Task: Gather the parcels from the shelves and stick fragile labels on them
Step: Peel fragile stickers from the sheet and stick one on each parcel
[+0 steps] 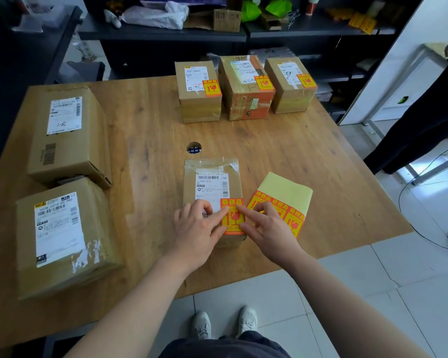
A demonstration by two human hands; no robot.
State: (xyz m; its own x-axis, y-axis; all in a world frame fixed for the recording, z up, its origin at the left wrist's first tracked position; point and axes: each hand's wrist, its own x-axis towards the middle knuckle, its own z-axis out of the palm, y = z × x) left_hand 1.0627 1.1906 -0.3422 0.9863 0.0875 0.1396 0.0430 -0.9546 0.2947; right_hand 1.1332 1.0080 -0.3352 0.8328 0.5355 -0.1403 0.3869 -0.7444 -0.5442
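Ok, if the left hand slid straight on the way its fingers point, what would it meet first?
Probably the right hand: its forefinger lies just ahead of the left hand, both pressing the fragile label on the small parcel.

We log tan wood-grain table [145, 130], brown cardboard near parcel [192, 177] with white shipping label [210, 188] printed black, red-and-yellow fragile label [232, 219], pale yellow sticker sheet [286, 188] with red-and-yellow stickers along its near edge, orange-sided far parcel [252, 108], black shelves [166, 34].
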